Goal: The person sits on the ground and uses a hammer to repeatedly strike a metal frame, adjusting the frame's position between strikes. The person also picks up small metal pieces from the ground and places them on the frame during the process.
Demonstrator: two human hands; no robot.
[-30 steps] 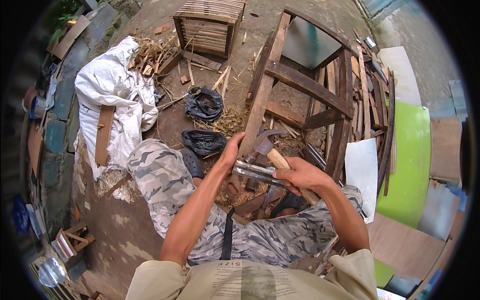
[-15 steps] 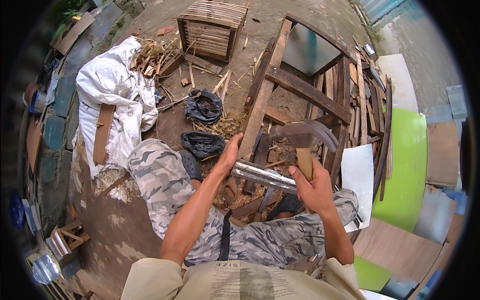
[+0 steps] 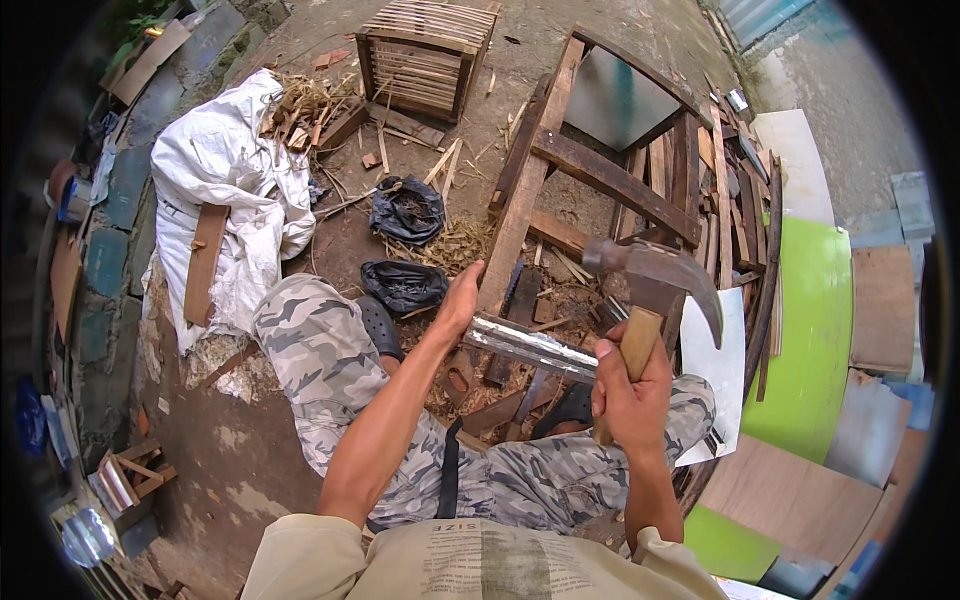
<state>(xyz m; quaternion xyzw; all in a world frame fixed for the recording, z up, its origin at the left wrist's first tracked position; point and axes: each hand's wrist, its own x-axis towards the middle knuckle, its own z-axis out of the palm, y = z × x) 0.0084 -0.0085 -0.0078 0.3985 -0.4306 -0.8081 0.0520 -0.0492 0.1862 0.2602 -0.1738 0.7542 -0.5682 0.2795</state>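
I'm touching the long brown wooden frame (image 3: 524, 205) before me with my left hand (image 3: 460, 303), but can't tell its grip. My right hand (image 3: 635, 390) is squeezing a rusty, wooden-handled claw hammer (image 3: 652, 282). Its dark wooden crossbar (image 3: 615, 188) is already joining the frame's sides; what's left isn't showing.

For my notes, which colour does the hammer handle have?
Light tan; the hammer handle shows best in the head view.

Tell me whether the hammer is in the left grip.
No, the right grip holds the hammer by its wooden handle, while the left grip is against the wooden frame.
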